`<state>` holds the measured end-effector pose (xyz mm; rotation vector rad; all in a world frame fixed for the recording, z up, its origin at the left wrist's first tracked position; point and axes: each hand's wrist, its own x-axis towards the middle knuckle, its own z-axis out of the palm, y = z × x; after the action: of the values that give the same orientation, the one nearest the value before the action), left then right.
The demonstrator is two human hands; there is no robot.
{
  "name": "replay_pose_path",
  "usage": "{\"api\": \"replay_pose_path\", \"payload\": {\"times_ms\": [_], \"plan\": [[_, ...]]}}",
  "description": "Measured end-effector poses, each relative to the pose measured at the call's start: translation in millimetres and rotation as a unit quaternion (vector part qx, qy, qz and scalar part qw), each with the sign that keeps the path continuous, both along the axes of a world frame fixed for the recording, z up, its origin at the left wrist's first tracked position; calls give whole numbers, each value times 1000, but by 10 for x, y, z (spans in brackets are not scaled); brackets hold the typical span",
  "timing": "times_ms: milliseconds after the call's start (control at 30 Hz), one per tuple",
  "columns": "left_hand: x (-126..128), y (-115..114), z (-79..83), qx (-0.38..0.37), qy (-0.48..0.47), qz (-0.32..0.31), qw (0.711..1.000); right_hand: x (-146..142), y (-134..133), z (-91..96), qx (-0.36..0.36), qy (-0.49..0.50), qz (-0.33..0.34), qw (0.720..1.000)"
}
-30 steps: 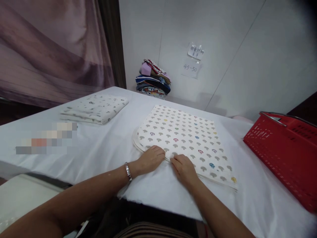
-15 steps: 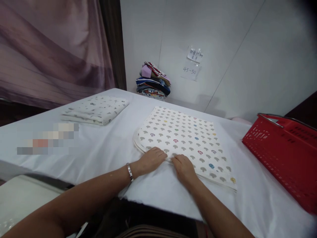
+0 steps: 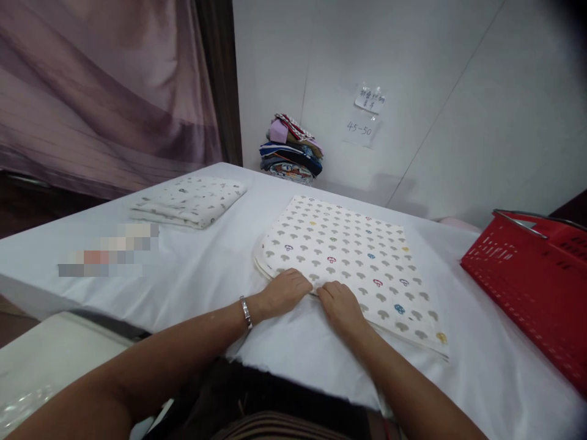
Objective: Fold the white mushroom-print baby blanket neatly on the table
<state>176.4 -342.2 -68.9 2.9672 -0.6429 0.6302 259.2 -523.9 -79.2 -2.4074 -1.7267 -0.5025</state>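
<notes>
Two hands at the near edge of a folded cloth on a white table.

The table [image 3: 192, 287] fills the middle of the frame, with a curtain [image 3: 105, 91] at upper left and a red basket [image 3: 527, 275] at the right edge. The mushroom-print cloth [image 3: 348, 256] lies flat at centre. A smaller folded sheet [image 3: 190, 200] sits left of it, well apart, and a pile [image 3: 291, 150] of clothes stands against the wall above. The left hand [image 3: 284, 292] and right hand [image 3: 342, 308] rest side by side, almost touching, on the cloth's near edge. Their fingers are curled down, and I cannot tell whether they pinch a layer. The left wrist wears a bracelet [image 3: 246, 313].
</notes>
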Motion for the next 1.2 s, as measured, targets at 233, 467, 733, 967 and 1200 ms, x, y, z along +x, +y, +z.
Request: {"api": "replay_pose_path", "payload": {"times_ms": [233,467,733,967,1200], "plan": [[-122,27,91,-37,2,-27,999,46,-19,-11,78,136,-19,988],[-73,31,82,-34,22,-9,999,42,-25,-50,98,128,-10,987],[-27,35,20,-120,15,1,993,-42,-17,14,74,101,-5,992],[3,33,4,-144,27,9,989,-45,-3,3,51,60,-7,997],[-20,48,2,-76,23,24,997,-18,9,-45,56,37,-10,998]]}}
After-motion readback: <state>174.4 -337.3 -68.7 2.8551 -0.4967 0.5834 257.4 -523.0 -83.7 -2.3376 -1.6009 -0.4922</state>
